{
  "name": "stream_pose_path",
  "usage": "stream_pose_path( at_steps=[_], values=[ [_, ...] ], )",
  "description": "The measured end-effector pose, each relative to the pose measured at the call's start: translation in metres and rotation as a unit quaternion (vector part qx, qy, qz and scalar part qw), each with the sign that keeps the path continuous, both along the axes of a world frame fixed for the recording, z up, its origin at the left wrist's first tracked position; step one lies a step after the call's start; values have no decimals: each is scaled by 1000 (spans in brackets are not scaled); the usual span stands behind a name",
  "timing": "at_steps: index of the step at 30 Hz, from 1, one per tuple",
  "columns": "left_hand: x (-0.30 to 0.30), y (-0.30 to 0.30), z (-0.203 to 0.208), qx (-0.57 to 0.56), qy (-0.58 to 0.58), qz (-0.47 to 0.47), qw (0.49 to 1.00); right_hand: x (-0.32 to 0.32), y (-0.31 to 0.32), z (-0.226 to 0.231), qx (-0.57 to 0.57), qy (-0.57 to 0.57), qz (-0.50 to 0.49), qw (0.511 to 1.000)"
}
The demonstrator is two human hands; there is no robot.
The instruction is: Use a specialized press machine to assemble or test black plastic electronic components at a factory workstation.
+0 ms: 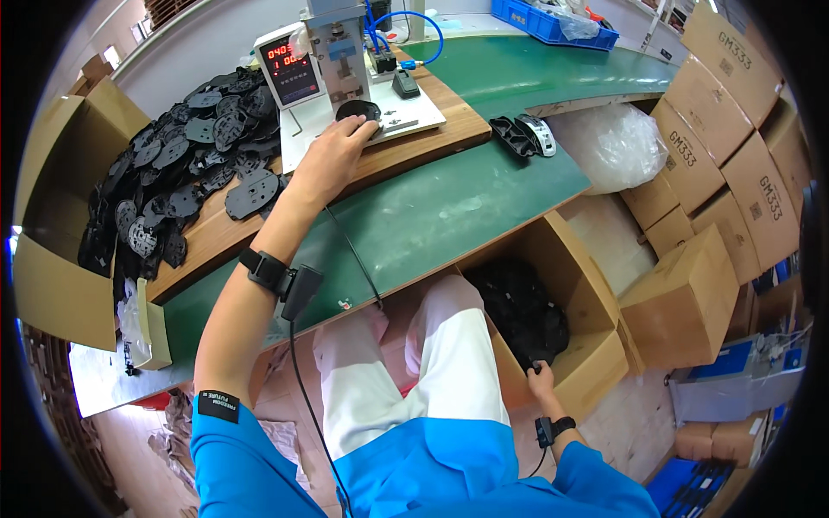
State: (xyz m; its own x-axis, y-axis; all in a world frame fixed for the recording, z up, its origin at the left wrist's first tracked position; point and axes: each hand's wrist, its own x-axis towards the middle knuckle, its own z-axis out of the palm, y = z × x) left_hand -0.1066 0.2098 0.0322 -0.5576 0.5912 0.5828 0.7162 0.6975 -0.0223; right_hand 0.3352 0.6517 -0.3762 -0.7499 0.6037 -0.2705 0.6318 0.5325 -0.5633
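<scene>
One hand (333, 157), the left, is resting its fingers on a black part (357, 109) on the white base (423, 113) of a press (343, 67); I cannot tell its grip. The right hand (542, 381) is holding a black piece (536, 367) at an open carton (598, 361), and black plates (200, 131) are lying heaped beside the press.

Left hand (332, 160) up at bench press (341, 65), fingertips on black plastic part (358, 110) over white base (423, 116). Control box (289, 69) with red display just left of press. Heap of black plastic plates (199, 129) farther left, partly on wooden board (203, 233). Right hand (542, 380) low, at open carton (596, 367) holding dark parts (518, 302); grip unclear. Blue crate (540, 28) sits at back of green table (458, 207).
</scene>
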Motion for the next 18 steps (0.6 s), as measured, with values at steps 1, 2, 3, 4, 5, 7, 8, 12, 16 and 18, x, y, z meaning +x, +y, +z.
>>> stream_pose_path(
  at_steps=[1,2,3,4,5,7,8,12,16,18],
  values=[
    [0,0,-1,3,9,-6,1000,-2,-2,-4,-15,7,3,1000],
    [0,0,-1,5,8,-1,1000,-5,-3,-8,-31,13,7,999],
    [0,1,-2,6,7,4,1000,-8,-4,-11,-56,9,4,998],
    [0,2,-3,11,5,8,1000,-14,-3,-10,-78,3,0,997],
    [1,1,-3,19,-1,-1,1000,-19,-3,-9,-100,-3,-4,995],
    [1,2,-4,25,-3,-1,1000,-27,-11,-6,-34,10,20,999],
    [0,3,-5,28,-4,-2,1000,-32,-16,-3,-2,17,32,999],
    [6,-1,-9,22,39,19,999,-98,-88,138,117,288,208,928],
    [11,6,-4,19,22,51,998,-151,-162,254,66,414,360,833],
    [11,5,-5,29,13,59,998,-186,-191,307,99,491,401,767]
  ],
)
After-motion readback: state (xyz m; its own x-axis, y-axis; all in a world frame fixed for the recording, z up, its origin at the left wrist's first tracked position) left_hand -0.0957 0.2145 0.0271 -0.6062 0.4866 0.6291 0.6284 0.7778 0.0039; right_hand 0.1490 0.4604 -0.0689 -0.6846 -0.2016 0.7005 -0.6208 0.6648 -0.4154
